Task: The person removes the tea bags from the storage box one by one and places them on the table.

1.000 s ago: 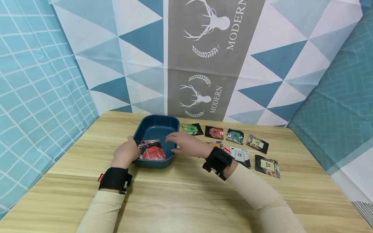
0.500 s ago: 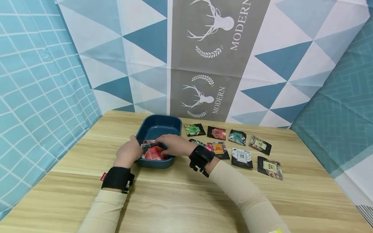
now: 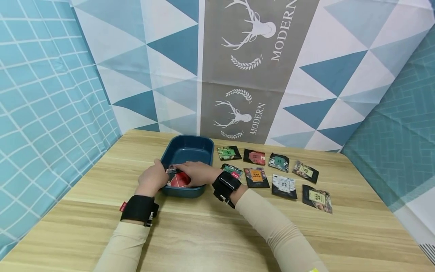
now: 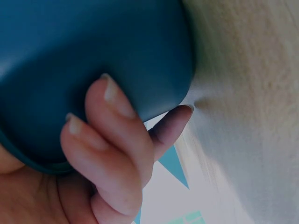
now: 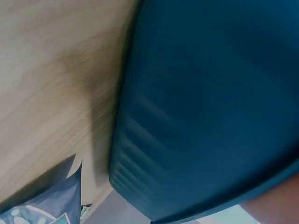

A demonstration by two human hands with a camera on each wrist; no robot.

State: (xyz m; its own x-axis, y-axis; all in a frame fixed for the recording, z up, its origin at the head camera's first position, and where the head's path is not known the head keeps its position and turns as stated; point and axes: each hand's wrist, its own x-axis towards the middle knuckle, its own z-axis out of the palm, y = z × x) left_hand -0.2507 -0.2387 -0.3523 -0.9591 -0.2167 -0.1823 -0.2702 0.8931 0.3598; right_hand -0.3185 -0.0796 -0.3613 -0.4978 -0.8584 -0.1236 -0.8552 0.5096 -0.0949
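Observation:
A dark blue plastic bin (image 3: 187,192) stands at the back left of the table. My left hand (image 3: 153,177) grips its left side; in the left wrist view the fingers (image 4: 117,163) curl against the outer wall, under the rim. My right hand (image 3: 198,173) reaches over the bin's right rim into its near half. Its thumb and fingers curve about a red and black packet (image 3: 179,180) lying inside, and cover the packet's right part. Only the bin's outer wall (image 5: 201,112) and a bit of skin show in the right wrist view.
Right of the bin, several flat packets lie in two rough rows, among them a green one (image 3: 229,152), a red one (image 3: 255,157), an orange one (image 3: 256,177) and a white one (image 3: 284,186). A patterned cloth backdrop (image 3: 238,75) rises behind the wooden table (image 3: 204,238).
My right hand has moved left and down into the bin, from beside the packet to over it. My left hand has kept its grip on the bin. The head view has shifted slightly.

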